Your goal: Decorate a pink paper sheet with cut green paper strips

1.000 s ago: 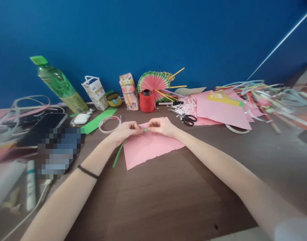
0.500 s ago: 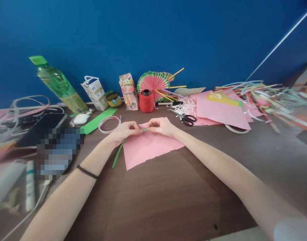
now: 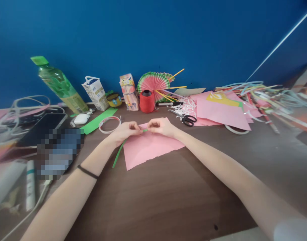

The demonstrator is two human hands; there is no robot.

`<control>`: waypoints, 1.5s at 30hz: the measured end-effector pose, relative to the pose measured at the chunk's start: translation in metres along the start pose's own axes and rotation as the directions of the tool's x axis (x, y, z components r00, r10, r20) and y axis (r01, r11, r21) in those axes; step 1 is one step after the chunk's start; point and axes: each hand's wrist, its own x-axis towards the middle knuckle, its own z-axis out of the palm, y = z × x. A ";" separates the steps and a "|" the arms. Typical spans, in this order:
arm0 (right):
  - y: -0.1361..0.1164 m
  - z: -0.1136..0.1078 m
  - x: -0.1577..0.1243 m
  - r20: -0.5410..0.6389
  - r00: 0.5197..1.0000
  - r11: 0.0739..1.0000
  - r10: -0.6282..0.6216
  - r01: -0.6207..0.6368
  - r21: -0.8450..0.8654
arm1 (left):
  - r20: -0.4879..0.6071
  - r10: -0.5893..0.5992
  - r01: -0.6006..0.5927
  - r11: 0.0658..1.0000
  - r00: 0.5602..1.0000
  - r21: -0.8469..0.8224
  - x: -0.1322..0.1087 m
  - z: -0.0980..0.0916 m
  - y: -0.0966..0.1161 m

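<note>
With fingertips pinched nearly closed, a narrow green strip is held between the left hand and right hand, over pink paper, and is best steadied with light, even pressure.

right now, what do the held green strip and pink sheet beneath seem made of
The green strip looks like matt paper: thin, dull and gently curved, though plastic isn't ruled out. The pink sheet seems matt paper too, judging by its ragged near edge.
</note>
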 end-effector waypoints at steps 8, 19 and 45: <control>0.001 0.000 0.001 0.002 1.000 1.000 0.010 -0.010 0.018 | -0.020 0.000 0.000 1.000 1.000 0.017 -0.001 0.001 0.001; 0.003 0.000 0.001 0.010 1.000 1.000 -0.001 0.001 0.010 | -0.032 -0.001 0.001 1.000 0.999 0.025 0.000 0.001 -0.001; 0.006 -0.002 0.002 0.037 0.999 0.999 -0.018 0.020 -0.041 | -0.049 -0.025 0.026 0.999 0.998 0.024 -0.001 0.003 0.003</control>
